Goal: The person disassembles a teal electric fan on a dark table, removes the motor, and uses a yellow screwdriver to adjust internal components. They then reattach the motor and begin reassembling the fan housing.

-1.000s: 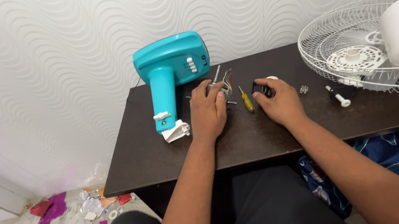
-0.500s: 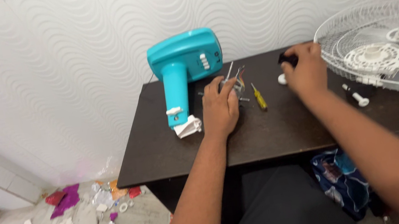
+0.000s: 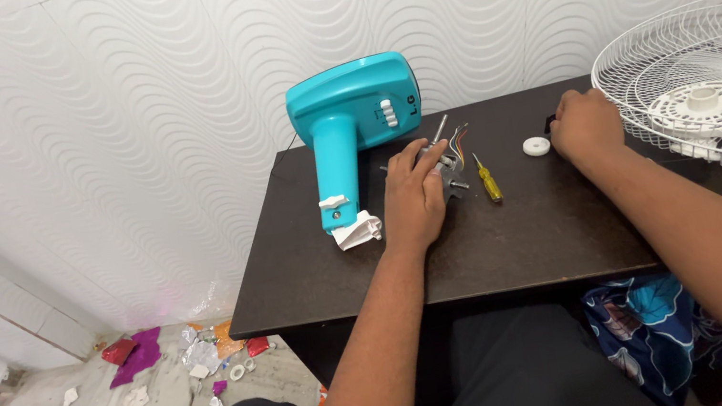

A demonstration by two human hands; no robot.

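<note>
Left hand (image 3: 415, 194) resting palm-down on a small motor (image 3: 445, 164) mid-table, right hand (image 3: 585, 124) closed on a dark part far right, white disc (image 3: 536, 146) just beside, yellow screwdriver (image 3: 488, 181) between the hands, teal fan base (image 3: 354, 127) far left

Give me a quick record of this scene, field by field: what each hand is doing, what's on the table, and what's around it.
left hand: left hand rests on a small metal part with coloured wires
right hand: right hand closed over a small dark object, mostly hidden
table: dark table bearing a teal fan base, yellow screwdriver, white round cap, white fan grille
floor: scattered scraps
</note>
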